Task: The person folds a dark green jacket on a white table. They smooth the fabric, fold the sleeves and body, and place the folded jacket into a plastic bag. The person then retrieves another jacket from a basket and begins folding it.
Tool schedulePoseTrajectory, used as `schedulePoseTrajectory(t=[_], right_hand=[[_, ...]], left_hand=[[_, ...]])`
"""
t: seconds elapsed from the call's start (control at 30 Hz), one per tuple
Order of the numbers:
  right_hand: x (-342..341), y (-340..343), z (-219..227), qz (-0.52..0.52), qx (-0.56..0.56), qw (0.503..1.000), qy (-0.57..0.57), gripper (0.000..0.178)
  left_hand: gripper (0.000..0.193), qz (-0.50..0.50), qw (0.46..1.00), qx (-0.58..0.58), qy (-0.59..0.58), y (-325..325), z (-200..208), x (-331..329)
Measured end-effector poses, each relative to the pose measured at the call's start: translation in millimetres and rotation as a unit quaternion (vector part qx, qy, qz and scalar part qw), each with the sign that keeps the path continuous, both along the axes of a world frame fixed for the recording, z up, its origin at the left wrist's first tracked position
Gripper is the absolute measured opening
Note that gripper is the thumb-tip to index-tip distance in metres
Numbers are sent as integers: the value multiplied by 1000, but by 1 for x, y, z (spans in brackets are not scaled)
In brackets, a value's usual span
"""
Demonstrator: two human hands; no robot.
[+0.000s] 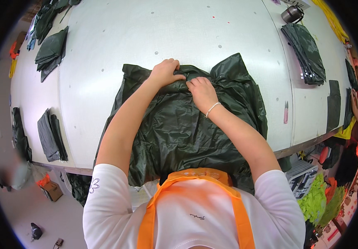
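Observation:
A dark green, shiny, thin-fabric garment (175, 120) lies crumpled across the near side of the table, its lower part hanging over the edge against my body. My left hand (165, 74) grips the bunched cloth near its far edge, fingers curled over and thumb pointing right. Close beside it, my right hand (202, 93) pinches the same gathered strip; a beaded bracelet circles that wrist. The fingertips of both hands are partly hidden in the folds. To the right, a corner of the cloth (229, 68) sticks up beyond my hands.
Folded dark green pieces lie in a stack (305, 54) at the far right and in piles (51, 50) (50, 137) on the left. Pink-handled snips (286, 113) rest right of the garment. A metal flask (292, 14) stands at the far right. The table's front edge (307, 145) runs near me.

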State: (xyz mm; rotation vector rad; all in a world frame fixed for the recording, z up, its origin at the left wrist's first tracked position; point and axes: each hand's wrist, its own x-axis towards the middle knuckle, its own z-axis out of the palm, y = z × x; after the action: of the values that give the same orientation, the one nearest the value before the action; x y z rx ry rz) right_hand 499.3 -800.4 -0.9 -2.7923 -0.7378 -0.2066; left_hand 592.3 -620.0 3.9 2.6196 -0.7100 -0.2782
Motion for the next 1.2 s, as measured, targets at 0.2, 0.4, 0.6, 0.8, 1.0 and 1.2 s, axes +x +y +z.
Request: schedulePoseTrajectory(t=[0.2, 0.4, 0.6, 0.8, 1.0, 1.2], right_hand=[[-1, 0, 0, 4, -5, 1000, -12, 21], [3, -3, -1, 0, -1, 1000, 17, 18], [48, -4, 8, -81, 53, 975, 198, 18], [71, -8, 22, -160, 101, 940, 286, 23], [69, -7, 16, -179, 50, 959, 213, 25], [61, -21, 32, -149, -77, 962, 217, 18]], left_hand=[[23, -1, 996, 11, -85, -7, -14, 0], [18, -27, 976, 14, -214, -6, -5, 1], [9, -199, 946, 44, -250, 27, 18, -4], [13, -56, 975, 136, -166, 37, 29, -1], [28, -70, 958, -5, -279, -22, 13, -41], [66, 17, 980, -154, -124, -59, -11, -78]])
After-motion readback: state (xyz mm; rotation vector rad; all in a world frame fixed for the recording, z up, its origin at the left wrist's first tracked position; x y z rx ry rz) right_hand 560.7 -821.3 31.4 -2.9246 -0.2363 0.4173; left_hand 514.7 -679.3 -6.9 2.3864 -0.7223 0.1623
